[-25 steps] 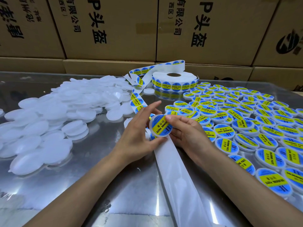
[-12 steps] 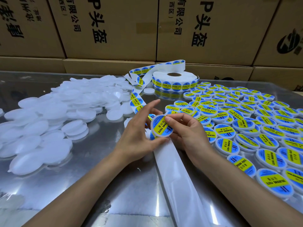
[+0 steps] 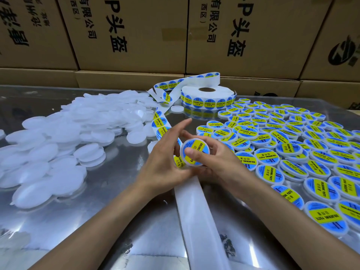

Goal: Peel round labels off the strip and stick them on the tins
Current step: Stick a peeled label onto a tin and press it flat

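A round white tin (image 3: 196, 149) with a blue and yellow label is held upright on its edge between both hands, just above the label strip (image 3: 161, 125). My right hand (image 3: 216, 162) grips the tin from the right, its thumb pressing on the label. My left hand (image 3: 165, 160) cups the tin from the left with the index finger stretched out. The strip runs from the label roll (image 3: 207, 99) to the hands, and its bare backing (image 3: 196, 217) trails toward me.
A heap of unlabelled white tins (image 3: 64, 143) covers the left of the shiny metal table (image 3: 109, 221). Several labelled tins (image 3: 292, 149) lie spread over the right side. Cardboard boxes (image 3: 132, 36) form a wall along the far edge.
The tin has turned in my hands, so its label now reads vertically. My right thumb has slid across onto the label face, and my left index finger has straightened out.
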